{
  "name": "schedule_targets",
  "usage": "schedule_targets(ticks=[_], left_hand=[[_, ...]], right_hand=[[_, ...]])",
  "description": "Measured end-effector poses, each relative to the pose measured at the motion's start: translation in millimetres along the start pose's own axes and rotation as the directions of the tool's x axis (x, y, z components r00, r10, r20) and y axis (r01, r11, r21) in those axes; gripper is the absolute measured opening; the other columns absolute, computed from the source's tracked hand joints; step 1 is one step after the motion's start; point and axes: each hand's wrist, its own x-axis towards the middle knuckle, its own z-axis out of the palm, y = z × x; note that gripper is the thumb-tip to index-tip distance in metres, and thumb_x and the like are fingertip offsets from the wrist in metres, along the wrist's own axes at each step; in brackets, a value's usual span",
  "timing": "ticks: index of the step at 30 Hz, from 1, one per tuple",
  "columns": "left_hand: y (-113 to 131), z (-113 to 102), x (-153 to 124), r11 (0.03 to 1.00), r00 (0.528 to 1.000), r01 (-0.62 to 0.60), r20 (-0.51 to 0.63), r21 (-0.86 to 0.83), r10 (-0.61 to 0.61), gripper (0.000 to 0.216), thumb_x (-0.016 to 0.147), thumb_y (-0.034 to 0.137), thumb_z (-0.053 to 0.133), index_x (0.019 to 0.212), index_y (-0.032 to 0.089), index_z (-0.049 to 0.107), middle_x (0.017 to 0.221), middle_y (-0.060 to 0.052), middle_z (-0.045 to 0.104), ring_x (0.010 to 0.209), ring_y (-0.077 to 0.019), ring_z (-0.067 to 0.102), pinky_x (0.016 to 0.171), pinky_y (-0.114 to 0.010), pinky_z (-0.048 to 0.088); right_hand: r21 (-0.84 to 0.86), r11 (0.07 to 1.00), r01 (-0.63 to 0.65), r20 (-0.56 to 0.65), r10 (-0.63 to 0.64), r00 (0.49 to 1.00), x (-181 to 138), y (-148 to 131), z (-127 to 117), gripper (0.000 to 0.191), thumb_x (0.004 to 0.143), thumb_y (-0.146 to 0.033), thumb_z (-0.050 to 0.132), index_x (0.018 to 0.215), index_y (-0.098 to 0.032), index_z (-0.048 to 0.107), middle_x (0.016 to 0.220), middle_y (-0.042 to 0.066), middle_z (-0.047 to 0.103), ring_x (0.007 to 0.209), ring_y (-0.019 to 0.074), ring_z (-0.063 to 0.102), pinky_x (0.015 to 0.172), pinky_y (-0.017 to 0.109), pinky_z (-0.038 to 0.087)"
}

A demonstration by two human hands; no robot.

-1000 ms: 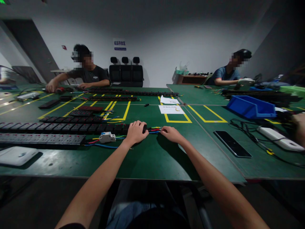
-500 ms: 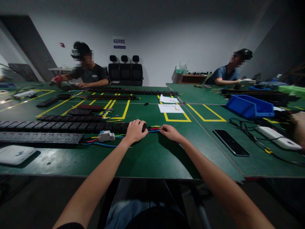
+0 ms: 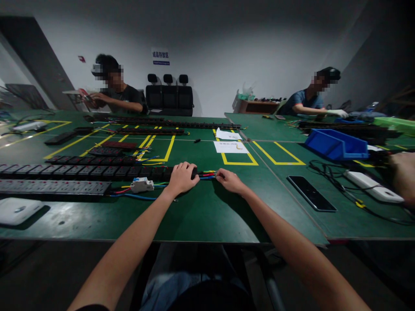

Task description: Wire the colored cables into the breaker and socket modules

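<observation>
A long black power strip lies across the green table, and my left hand is wrapped over its right end. Coloured wires, among them red, blue and green ones, come out of that end. The fingers of my right hand are pinched on the wires' tips, which they partly hide. Nearer to me lies a second power strip, grey-faced. Its wires run to a small white circuit breaker, left of my left wrist.
Farther back lie shorter black strips and two paper sheets. A phone, a blue bin and a white adapter with black cables stand right. A white box is front left. Two people sit opposite.
My hands keep their grip on the strip and wires. Across the table, the left co-worker has raised both hands together, and the right co-worker's gloved hand has moved to the right.
</observation>
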Motion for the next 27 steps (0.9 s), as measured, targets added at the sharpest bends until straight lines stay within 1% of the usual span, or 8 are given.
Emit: schedule_targets(ticks=[6,9,12,14,16,20,24,27], left_hand=[[-2.0,1.1,0.4,1.0,1.0,-0.005,-0.007,-0.006,0.005,0.041,0.095,0.043,0.056,0.126,0.019,0.066,0.117,-0.013,0.067,0.112,-0.0308,0.061,0.1,-0.046,0.045],[-2.2,0.6,0.2,1.0,1.0,-0.002,-0.008,-0.012,0.002,0.04,0.095,0.043,0.056,0.126,0.019,0.066,0.117,-0.013,0.067,0.111,-0.0304,0.061,0.099,-0.045,0.045],[-2.2,0.1,0.1,1.0,1.0,0.001,-0.007,-0.023,-0.001,0.04,0.095,0.043,0.056,0.124,0.019,0.067,0.116,-0.012,0.067,0.111,-0.0303,0.061,0.099,-0.045,0.045],[-1.9,0.0,0.0,1.0,1.0,0.002,-0.009,-0.023,-0.002,0.039,0.094,0.043,0.057,0.124,0.019,0.067,0.116,-0.012,0.067,0.111,-0.0305,0.061,0.1,-0.046,0.045],[-1.4,0.1,-0.1,1.0,1.0,0.003,-0.013,-0.018,-0.003,0.039,0.094,0.042,0.057,0.124,0.02,0.067,0.116,-0.013,0.067,0.112,-0.0308,0.061,0.1,-0.046,0.045],[-0.9,1.4,-0.4,1.0,1.0,0.003,-0.026,-0.014,-0.003,0.039,0.094,0.042,0.057,0.124,0.02,0.067,0.116,-0.013,0.067,0.112,-0.0309,0.061,0.1,-0.046,0.044],[-1.9,2.9,-0.5,1.0,1.0,-0.001,-0.031,-0.026,0.0,0.038,0.094,0.042,0.057,0.124,0.021,0.067,0.117,-0.012,0.067,0.113,-0.0306,0.061,0.101,-0.046,0.044],[-2.4,3.0,-0.5,1.0,1.0,-0.003,-0.027,-0.021,0.002,0.039,0.094,0.043,0.056,0.124,0.021,0.066,0.117,-0.012,0.067,0.112,-0.0301,0.061,0.1,-0.046,0.044]], right_hand=[[0.087,0.996,-0.001,0.086,-0.007,0.996,4.0,-1.0,-14.4,0.024,0.095,-0.036,0.057,0.092,-0.019,0.073,0.079,0.002,0.069,0.069,0.016,0.057,0.061,0.025,0.035],[0.048,0.998,-0.046,-0.022,0.047,0.999,4.5,2.8,-19.0,0.031,0.097,-0.039,0.053,0.088,-0.019,0.074,0.076,0.003,0.069,0.069,0.0166,0.058,0.061,0.026,0.034],[-0.03,0.987,-0.16,-0.178,0.152,0.972,4.3,7.1,-18.5,0.034,0.098,-0.039,0.05,0.081,-0.019,0.071,0.076,0.003,0.068,0.071,0.0178,0.059,0.061,0.026,0.032],[-0.061,0.974,-0.217,-0.215,0.2,0.956,3.9,7.2,-15.4,0.035,0.099,-0.041,0.049,0.08,-0.021,0.07,0.077,0.004,0.069,0.072,0.0186,0.06,0.061,0.027,0.032],[-0.081,0.969,-0.233,-0.2,0.213,0.956,3.4,4.1,-10.7,0.033,0.099,-0.042,0.051,0.082,-0.022,0.07,0.08,0.004,0.071,0.075,0.0191,0.062,0.062,0.027,0.031],[-0.135,0.969,-0.207,-0.161,0.185,0.969,2.5,-6.3,-1.3,0.028,0.1,-0.042,0.053,0.087,-0.023,0.069,0.084,0.004,0.072,0.077,0.0196,0.062,0.061,0.028,0.03],[-0.124,0.983,-0.137,-0.236,0.105,0.966,1.4,-9.7,2.2,0.018,0.099,-0.037,0.057,0.099,-0.022,0.067,0.088,0.004,0.069,0.08,0.0191,0.062,0.064,0.027,0.035],[-0.092,0.995,-0.038,-0.276,0.012,0.961,-0.1,-8.0,1.8,0.021,0.097,-0.036,0.06,0.111,-0.022,0.066,0.093,0.004,0.066,0.082,0.019,0.061,0.071,0.028,0.041]])
